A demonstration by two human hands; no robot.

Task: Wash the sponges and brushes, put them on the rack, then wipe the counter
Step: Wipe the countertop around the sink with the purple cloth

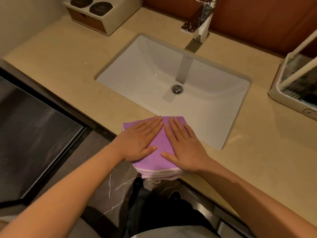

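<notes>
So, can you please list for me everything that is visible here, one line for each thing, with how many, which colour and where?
counter: one, beige, around the sink
sink: one, white, set in the counter
drain: one, metal, in the sink bottom
faucet: one, chrome, behind the sink
cloth: one, purple, folded, on the counter's front edge
box: one, white, back left on the counter
round items: two, dark, in the box top
rack: one, white, right on the counter; contents unclear
floor: dark, veined, below
left hand: one, flat on the cloth
right hand: one, flat on the cloth
</notes>
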